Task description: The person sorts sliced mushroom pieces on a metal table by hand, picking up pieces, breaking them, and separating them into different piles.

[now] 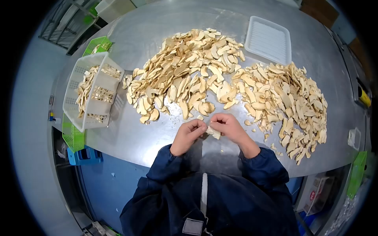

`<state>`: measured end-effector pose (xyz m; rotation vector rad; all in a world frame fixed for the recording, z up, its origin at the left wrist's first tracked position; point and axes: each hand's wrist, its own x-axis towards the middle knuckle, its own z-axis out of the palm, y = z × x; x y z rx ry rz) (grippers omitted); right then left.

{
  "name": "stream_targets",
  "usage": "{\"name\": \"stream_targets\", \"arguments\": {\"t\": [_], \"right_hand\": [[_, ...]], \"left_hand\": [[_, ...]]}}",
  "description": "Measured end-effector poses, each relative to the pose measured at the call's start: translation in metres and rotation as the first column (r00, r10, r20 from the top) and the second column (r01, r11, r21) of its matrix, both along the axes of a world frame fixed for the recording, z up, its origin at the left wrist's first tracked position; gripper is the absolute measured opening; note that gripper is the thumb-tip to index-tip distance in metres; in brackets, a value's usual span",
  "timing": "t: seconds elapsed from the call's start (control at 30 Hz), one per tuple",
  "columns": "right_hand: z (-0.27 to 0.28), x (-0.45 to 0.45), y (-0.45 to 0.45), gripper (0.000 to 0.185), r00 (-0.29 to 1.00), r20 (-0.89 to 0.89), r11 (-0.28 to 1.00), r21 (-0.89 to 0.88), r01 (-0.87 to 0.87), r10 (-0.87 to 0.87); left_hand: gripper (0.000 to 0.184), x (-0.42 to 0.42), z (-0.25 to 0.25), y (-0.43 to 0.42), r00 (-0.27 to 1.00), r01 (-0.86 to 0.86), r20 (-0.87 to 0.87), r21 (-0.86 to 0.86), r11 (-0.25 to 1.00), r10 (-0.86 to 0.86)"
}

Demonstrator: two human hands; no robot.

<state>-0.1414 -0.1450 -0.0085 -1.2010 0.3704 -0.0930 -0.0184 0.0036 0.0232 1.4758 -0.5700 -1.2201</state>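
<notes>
Both my hands meet over the front of the metal table, close to my body. My right hand point(228, 126) is closed with thumb and fingers pinching a pale dried mushroom slice point(214, 133). Against the same piece, the fingertips of my left hand point(189, 133) are pressed together; what lies between them is partly hidden. Beyond my hands spreads a large heap of mushroom slices point(185, 63), cream with tan edges. A second heap of slices point(289, 98) lies to the right, touching the first. Small crumbs lie near my right sleeve.
At the left edge stands a white perforated basket point(104, 92) partly filled with slices, with green baskets point(73, 137) by it. A white ribbed tray point(268, 39) lies at the back right of the steel table point(134, 145). Below on the left is a blue stool point(84, 155).
</notes>
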Motion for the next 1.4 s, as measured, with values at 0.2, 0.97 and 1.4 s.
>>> {"name": "stream_targets", "arguments": {"t": [0.2,0.97,1.4], "right_hand": [[-0.001,-0.005,-0.012,0.017,0.924,0.184,0.724,0.678,0.128,-0.336],[-0.008,-0.001,-0.021,0.012,0.948,0.142,0.744,0.656,0.125,-0.285],[0.006,0.003,-0.007,0.014,0.994,-0.011,0.954,0.280,0.110,-0.111]], "left_hand": [[0.012,0.010,0.002,0.005,0.882,0.192,0.435,0.027,0.981,-0.184],[0.020,0.037,0.005,-0.009,0.939,-0.046,0.345,0.080,0.996,0.016],[0.015,0.025,0.011,-0.006,0.933,-0.070,0.352,-0.028,0.997,0.076]]}}
